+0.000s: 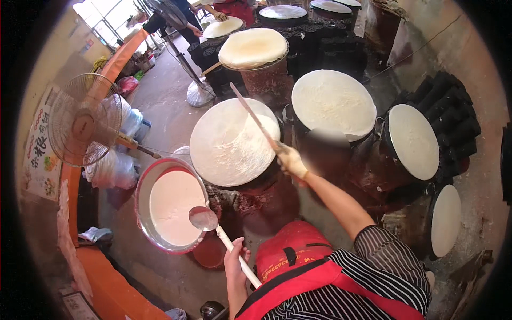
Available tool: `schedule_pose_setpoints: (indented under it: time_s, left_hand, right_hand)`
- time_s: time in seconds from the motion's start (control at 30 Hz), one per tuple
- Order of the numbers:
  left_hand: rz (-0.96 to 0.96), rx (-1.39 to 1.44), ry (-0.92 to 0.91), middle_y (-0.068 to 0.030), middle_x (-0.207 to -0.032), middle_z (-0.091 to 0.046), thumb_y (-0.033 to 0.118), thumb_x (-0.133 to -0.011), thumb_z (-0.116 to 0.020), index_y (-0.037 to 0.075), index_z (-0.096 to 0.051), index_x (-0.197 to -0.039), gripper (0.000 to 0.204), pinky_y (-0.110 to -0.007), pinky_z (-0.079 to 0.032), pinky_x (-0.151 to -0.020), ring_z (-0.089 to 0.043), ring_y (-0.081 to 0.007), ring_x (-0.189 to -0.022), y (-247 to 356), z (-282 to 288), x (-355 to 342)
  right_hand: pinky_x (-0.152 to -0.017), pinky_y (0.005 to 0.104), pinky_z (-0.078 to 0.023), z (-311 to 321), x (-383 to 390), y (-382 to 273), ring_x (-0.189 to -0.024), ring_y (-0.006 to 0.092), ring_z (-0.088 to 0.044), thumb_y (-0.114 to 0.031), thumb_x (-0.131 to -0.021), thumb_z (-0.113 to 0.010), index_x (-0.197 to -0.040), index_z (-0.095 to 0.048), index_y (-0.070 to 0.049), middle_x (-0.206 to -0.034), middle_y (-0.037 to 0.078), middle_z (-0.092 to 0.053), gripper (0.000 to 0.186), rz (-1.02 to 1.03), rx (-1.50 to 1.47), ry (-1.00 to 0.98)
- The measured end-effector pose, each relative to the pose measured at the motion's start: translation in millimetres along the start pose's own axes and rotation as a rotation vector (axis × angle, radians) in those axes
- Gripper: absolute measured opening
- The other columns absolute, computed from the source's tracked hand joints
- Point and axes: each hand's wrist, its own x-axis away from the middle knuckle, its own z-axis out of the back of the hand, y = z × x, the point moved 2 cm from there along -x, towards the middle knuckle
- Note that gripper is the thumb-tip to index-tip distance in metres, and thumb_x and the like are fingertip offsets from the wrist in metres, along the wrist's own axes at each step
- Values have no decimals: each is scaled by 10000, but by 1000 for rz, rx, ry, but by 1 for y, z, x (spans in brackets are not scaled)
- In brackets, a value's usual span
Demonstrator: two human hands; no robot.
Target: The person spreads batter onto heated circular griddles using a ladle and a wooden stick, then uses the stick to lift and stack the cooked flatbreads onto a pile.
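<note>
My left hand (234, 261) is closed round the white handle of a ladle (204, 218). The metal bowl of the ladle hangs at the right rim of a large basin (140, 208), which holds pale batter (173, 200). In a pale glove, my right hand (292, 162) grips the near end of a long, flat spreader (250, 112). Its blade reaches over the right part of a round griddle (208, 138). Pale batter coats that griddle, wetter and rougher on the right, smoother on the left.
More round griddles, one (333, 104) coated pale, stand to the right and behind. Black honeycomb briquettes (448, 117) are stacked at the right. A fan (85, 125) stands at the left near plastic-wrapped bundles (114, 168). Another person's hand (220, 16) works at a far griddle.
</note>
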Motion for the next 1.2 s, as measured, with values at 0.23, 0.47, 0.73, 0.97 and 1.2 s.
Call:
schedule_pose_setpoints:
  time_s: [0.23,0.47,0.73,0.97,1.2]
  left_hand:
    - [-98,-56,-127,11,-704,-453,189,-995,-566,32,-545,-1173,239,-185,-307,-380,-414,-52,-499,29,-5,-2]
    - [-104,-41,-170,6,-718,-447,176,-993,-567,50,-512,-1053,149,-193,-337,-414,-440,-59,-547,40,-4,-12]
    - [-23,-142,-248,9,-751,-468,122,-984,-554,67,-489,-988,86,-176,-316,-411,-404,-48,-541,54,-13,-29]
    - [-169,-283,-312,-7,-682,-443,147,-994,-510,67,-436,-894,148,-234,-356,-404,-419,-92,-507,83,-49,-137]
    - [106,100,-269,-44,-711,-437,12,-928,-470,7,-385,-943,86,-263,-380,-399,-435,-123,-499,77,-111,-165]
  right_hand:
    - [-936,230,-473,-39,27,5,-1190,178,-583,-279,-994,-569,-1338,-572,-48,-1246,139,-650,415,319,59,-216]
    - [-718,174,-444,-47,49,22,-848,48,-568,-163,-920,-689,-1310,-609,-42,-957,-7,-678,417,-2,-70,-39]
    - [-366,257,-355,-6,34,31,-397,85,-368,-321,-993,-545,-1395,-533,-272,-612,-35,-449,405,-4,111,-76]
    - [-402,245,-330,15,54,98,-446,44,-389,-276,-971,-611,-1341,-597,-136,-621,-74,-473,395,106,-146,155]
    - [-372,241,-306,-78,108,49,-422,64,-344,-336,-980,-595,-1360,-564,-308,-630,-57,-444,382,-296,-250,-135]
